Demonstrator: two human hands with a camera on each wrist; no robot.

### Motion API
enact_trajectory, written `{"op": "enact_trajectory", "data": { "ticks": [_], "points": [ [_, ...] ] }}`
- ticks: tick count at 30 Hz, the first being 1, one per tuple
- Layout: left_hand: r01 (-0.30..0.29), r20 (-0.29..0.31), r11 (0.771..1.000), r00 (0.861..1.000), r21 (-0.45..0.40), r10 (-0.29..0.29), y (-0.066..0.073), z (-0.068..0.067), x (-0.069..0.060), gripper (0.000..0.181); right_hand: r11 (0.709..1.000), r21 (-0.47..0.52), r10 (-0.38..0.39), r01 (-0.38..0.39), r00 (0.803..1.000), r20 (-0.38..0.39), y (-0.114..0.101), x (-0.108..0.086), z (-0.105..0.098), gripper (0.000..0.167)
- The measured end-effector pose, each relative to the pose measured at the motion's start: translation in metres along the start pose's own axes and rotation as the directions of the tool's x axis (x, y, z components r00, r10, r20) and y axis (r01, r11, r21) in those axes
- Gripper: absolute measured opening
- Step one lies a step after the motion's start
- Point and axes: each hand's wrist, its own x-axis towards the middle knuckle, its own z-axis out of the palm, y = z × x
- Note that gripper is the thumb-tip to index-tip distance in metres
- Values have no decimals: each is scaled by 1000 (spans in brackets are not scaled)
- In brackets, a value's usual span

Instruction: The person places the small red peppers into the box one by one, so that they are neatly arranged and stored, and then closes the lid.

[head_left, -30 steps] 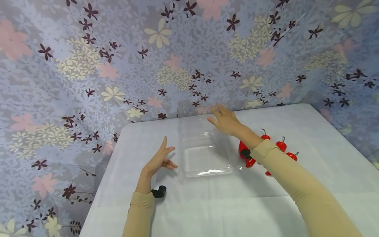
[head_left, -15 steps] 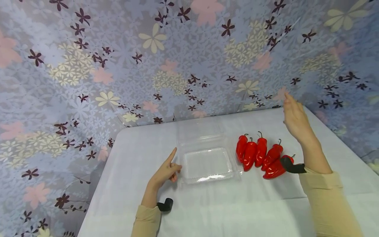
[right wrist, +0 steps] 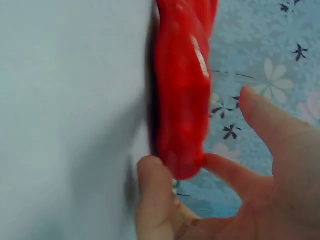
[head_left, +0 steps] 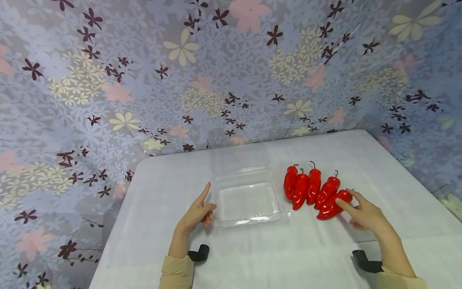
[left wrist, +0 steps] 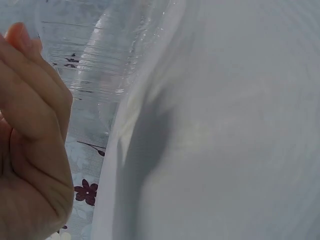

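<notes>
Several glossy red peppers [head_left: 313, 186] with dark stems lie side by side on the white table. My right hand [head_left: 368, 212] is at the stem end of the rightmost pepper [head_left: 330, 206], its thumb and forefinger spread about that end. In the right wrist view, a fingertip meets the pepper [right wrist: 182, 100] while the thumb stands apart from it. A clear plastic clamshell box [head_left: 249, 220] lies unfolded, its lid toward the wall. Beside the box's left edge is my left hand [head_left: 195, 214], forefinger extended and other fingers loosely bent, holding nothing; I cannot tell whether it touches the box.
A white cloth covers the table [head_left: 252, 257]. Behind it hangs a flowered curtain [head_left: 216, 72], close to the table's far edge. Each wrist carries a black camera mount [head_left: 199, 253]. The box lies left of the peppers.
My right hand has moved from the box's lid, out to the right, then down to the rightmost pepper. The left hand stays by the box with its fingers more bent. The peppers came into full view.
</notes>
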Motion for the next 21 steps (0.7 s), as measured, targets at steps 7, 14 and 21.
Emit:
{"op": "enact_trajectory", "data": {
  "ticks": [7, 14, 21],
  "points": [
    [-5, 12, 1000, 1000, -1, 5, 0, -2, -1, 80, 998, -45, -47, 44, 996, -74, -1, 4, 16, 97],
    [-16, 26, 1000, 1000, -13, 16, 0, -3, -1, 80, 997, 2, -74, 74, 993, -94, -5, 11, 22, 95],
    [-13, 31, 1000, 999, -7, 13, -1, -5, -3, 80, 987, 142, -68, 80, 994, -88, -2, 14, 28, 92]
  ]
}}
